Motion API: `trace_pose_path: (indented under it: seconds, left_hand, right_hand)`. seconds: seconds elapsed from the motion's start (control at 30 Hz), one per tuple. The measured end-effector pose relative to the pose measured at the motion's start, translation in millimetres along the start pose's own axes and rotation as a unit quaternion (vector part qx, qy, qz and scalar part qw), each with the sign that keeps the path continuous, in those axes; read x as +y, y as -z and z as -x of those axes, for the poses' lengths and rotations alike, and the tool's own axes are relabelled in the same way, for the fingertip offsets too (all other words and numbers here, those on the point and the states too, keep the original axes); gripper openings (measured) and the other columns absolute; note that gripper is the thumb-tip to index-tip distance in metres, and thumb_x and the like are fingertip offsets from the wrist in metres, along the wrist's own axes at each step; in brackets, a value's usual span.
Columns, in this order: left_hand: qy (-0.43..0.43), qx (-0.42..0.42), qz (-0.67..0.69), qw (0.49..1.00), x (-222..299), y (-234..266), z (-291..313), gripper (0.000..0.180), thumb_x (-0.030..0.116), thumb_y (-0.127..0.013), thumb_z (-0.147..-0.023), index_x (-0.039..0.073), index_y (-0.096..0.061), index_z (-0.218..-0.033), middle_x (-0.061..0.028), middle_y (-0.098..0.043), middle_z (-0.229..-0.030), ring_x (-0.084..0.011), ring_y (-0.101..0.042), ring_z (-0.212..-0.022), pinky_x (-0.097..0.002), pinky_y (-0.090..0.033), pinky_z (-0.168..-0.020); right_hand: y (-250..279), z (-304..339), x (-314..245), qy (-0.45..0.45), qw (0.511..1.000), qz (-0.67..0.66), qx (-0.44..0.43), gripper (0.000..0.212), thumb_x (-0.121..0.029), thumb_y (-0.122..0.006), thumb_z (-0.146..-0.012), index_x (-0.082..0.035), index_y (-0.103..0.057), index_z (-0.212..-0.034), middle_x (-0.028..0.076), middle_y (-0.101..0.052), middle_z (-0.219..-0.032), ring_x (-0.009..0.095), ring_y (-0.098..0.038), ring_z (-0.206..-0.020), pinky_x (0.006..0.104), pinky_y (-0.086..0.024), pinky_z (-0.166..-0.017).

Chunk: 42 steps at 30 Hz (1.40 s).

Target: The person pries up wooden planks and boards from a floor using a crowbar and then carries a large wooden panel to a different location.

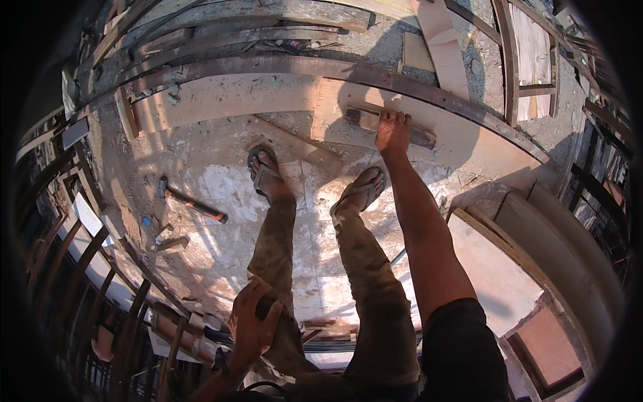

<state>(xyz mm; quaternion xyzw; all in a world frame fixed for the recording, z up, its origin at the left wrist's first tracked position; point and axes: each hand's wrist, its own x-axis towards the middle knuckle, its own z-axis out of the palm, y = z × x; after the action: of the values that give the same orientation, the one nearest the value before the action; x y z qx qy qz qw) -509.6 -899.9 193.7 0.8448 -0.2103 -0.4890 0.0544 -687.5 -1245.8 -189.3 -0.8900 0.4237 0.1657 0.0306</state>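
A worker in flip-flops (373, 175) leans over a sunlit, debris-strewn floor (221, 268), right hand (394, 134) on a short wooden block (422, 137) that lies over a pale plywood panel (326, 100). The fingers of that hand curl over the block's far edge, drawn close together and holding it; the thumb's grip cannot be made out. The left hand (253, 321) rests at the left knee, free of any tool, its thumb spread from loosely bent fingers.

The step in hand appears to be placing or steadying the block against the sheet. By the look of it, the next move calls for an even hold, keeping the block flat on the panel and its long side in line.

The block is dark, rough-faced and straight-edged, its weathered grain a contrast to the smooth, tan plywood. A long, dark beam (281, 65) runs along the panel's far side, bowed in view (the fisheye lens bends straight edges). A dusty loose board (301, 147) lies slantwise near the feet, while a hammer (195, 206) with an orange-and-black handle lies to the left, well apart from both hands. Large, flat sheets (552, 234) lean at right, smooth-faced and brown.
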Motion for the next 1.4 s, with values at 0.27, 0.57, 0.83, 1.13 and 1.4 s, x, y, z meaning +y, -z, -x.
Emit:
trace_pose_path:
  seconds: [0.27, 0.57, 0.83, 1.13, 1.4]
  left_hand:
    - [0.03, -0.009, -0.038, 0.999, -2.8, -13.1, 6.1, 0.044, 0.036, -0.075, -0.082, 0.011, -0.065, -0.119, -0.0141, -0.057, -0.131, -0.0338, -0.049, -0.128, -0.0471, -0.039, -0.107]
    - [0.057, -0.046, -0.055, 0.996, 6.0, -4.6, 1.1, 0.043, 0.035, -0.074, -0.082, 0.013, -0.066, -0.118, -0.0116, -0.058, -0.129, -0.0324, -0.049, -0.128, -0.0469, -0.04, -0.106]
    - [0.035, -0.022, 0.032, 0.999, -7.5, 10.0, -16.0, 0.036, 0.023, -0.075, -0.083, 0.009, -0.067, -0.114, -0.014, -0.063, -0.123, -0.0332, -0.056, -0.121, -0.0443, -0.042, -0.105]
    - [0.023, -0.044, 0.088, 0.995, -1.4, 26.9, -37.7, 0.03, 0.013, -0.072, -0.085, 0.003, -0.066, -0.113, -0.0142, -0.064, -0.121, -0.0309, -0.058, -0.118, -0.0421, -0.042, -0.104]
    - [0.019, -0.052, 0.07, 0.996, -2.8, 37.3, -39.1, 0.028, 0.01, -0.069, -0.088, 0.002, -0.065, -0.115, -0.0144, -0.064, -0.119, -0.0285, -0.06, -0.114, -0.0394, -0.044, -0.101]
  right_hand:
    - [173.0, -5.7, -5.4, 0.145, 0.971, -0.176, -0.067, 0.05, -0.015, -0.07, -0.072, -0.002, -0.058, -0.118, 0.019, -0.069, -0.101, 0.037, -0.062, -0.102, 0.0465, -0.046, -0.094]
    - [419.0, -169.7, 0.7, 0.087, 0.924, -0.361, 0.087, 0.061, -0.045, -0.059, -0.096, 0.005, -0.053, -0.129, 0.023, -0.059, -0.129, 0.036, -0.057, -0.111, 0.0436, -0.047, -0.095]
    - [38.9, -26.2, -29.9, -0.215, 0.884, -0.354, -0.217, 0.068, -0.051, -0.069, -0.084, 0.004, -0.061, -0.124, 0.03, -0.064, -0.121, 0.039, -0.062, -0.116, 0.0399, -0.049, -0.097]
    - [-104.8, 51.0, -30.0, -0.62, 0.319, -0.709, -0.106, 0.091, -0.063, -0.069, -0.083, -0.005, -0.04, -0.147, 0.017, -0.049, -0.139, 0.035, -0.053, -0.116, 0.0537, -0.045, -0.097]
    - [-67.2, 35.2, -59.5, -0.649, 0.145, -0.746, -0.027, 0.085, -0.067, -0.068, -0.08, -0.018, -0.044, -0.146, 0.008, -0.048, -0.144, 0.027, -0.044, -0.132, 0.0447, -0.035, -0.106]
